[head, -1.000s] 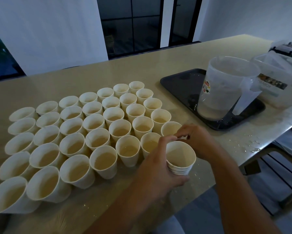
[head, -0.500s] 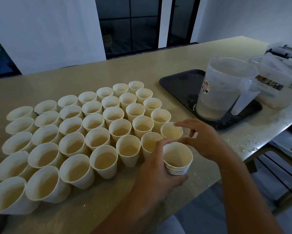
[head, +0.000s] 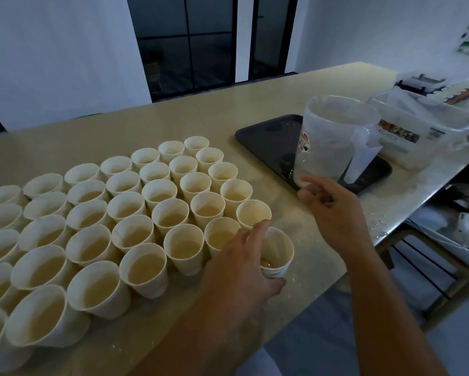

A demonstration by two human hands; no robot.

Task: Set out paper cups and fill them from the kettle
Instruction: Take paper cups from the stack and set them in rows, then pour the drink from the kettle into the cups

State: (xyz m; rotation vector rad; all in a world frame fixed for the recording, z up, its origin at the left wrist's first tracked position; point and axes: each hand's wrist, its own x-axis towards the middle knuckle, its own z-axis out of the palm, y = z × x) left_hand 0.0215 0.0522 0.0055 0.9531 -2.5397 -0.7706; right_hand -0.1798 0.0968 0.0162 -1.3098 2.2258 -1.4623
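Both hands parted: left hand (head: 238, 270) grips cup stack (head: 278, 256); right hand (head: 333, 210) fingers spread, lifted away.

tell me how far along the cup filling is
Mostly done: the block of paper cups already holds liquid. In hand: the left hand grips a nearly empty cup at the block's corner. Left: filling it; the right hand reaches toward the plastic jug.

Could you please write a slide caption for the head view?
Left hand holds a paper cup beside rows of filled cups while the right hand reaches toward the clear jug.
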